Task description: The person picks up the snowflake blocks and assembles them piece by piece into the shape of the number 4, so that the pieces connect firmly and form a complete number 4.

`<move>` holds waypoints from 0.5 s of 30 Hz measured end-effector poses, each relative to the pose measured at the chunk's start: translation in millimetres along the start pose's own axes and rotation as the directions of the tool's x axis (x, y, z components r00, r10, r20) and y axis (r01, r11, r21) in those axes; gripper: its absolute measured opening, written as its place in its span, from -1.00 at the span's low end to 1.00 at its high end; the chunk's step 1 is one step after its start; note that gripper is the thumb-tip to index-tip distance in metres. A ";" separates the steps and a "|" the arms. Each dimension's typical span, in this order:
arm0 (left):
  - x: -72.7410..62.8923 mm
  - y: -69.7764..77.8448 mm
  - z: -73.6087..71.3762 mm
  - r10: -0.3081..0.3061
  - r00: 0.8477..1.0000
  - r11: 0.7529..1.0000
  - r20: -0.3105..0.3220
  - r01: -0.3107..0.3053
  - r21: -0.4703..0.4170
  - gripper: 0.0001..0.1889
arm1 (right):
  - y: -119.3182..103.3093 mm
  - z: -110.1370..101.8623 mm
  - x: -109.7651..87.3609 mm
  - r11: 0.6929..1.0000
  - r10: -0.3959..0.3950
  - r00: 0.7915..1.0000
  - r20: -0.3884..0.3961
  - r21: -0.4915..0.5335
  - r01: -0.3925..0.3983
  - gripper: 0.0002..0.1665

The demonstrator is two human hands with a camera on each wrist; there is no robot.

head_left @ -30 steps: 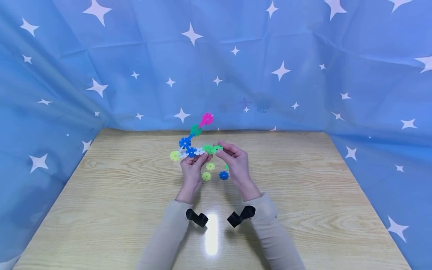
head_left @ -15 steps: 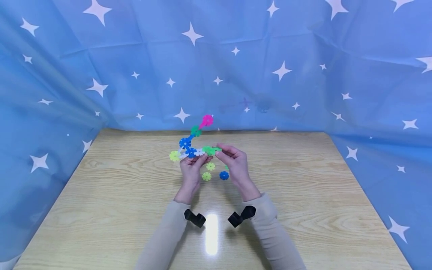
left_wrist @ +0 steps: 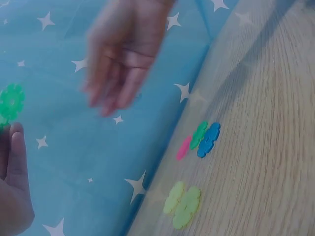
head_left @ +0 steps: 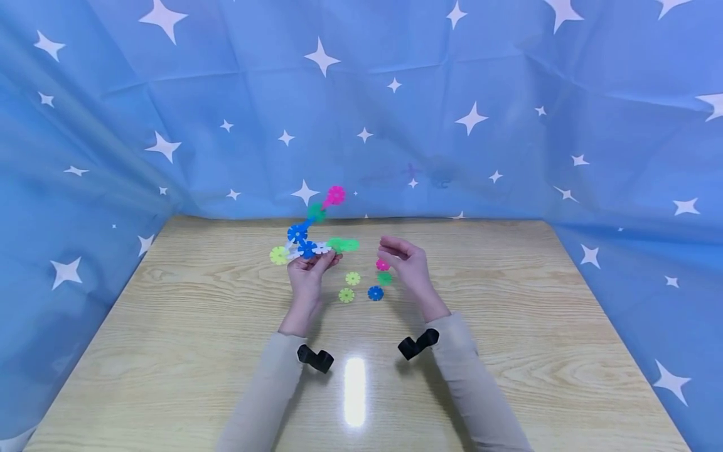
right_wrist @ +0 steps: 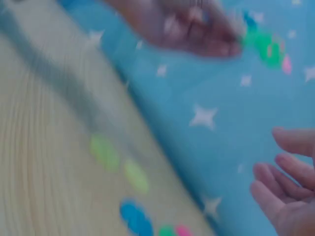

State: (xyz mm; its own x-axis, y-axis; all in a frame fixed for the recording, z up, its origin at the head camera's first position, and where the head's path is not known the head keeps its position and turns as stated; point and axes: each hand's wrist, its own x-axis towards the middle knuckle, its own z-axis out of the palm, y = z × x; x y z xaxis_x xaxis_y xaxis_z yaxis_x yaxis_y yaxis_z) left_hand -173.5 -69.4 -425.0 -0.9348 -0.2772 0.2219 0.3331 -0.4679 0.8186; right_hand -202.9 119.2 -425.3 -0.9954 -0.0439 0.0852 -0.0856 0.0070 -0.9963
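My left hand (head_left: 305, 284) pinches a linked chain of toothed plastic snowflake discs (head_left: 307, 249) by its lower edge, raised above the table. It runs from a yellow-green disc (head_left: 278, 255) through white and blue ones to light green discs (head_left: 342, 245) on the right. A branch of blue and green rises to a pink disc (head_left: 336, 194). Apart from the chain, to its right, my right hand (head_left: 411, 269) is raised with loosely bent fingers. The right wrist view shows that hand (right_wrist: 290, 189) holding nothing, its fingers spread from the thumb.
Loose discs lie on the wooden table (head_left: 508, 326) between the hands: two yellow-green ones (head_left: 346, 295), a blue one (head_left: 375, 293), a green one (head_left: 385, 278) and a pink one (head_left: 383, 265) partly behind the right fingers. A blue star-patterned curtain (head_left: 395, 125) hangs behind the table.
My right hand has let go of the light green end disc and moved right. My left hand has carried the chain slightly left and up. The loose pink disc now shows.
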 end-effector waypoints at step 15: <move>2.2 0.1 -3.5 0.015 1.000 1.000 0.016 -0.015 -0.005 -0.70 | 46.2 -16.4 29.8 0.882 0.080 0.996 0.040 -0.468 -0.052 -0.62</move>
State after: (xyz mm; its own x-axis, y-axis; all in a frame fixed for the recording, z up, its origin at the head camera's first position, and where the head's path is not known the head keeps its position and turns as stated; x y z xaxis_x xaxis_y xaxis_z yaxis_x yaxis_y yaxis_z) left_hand -175.0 -72.9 -426.3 -0.9314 -0.2711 0.2429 0.3481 -0.4682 0.8122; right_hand -237.3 134.6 -468.6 -0.9965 -0.0833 0.0042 -0.0435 0.4756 -0.8786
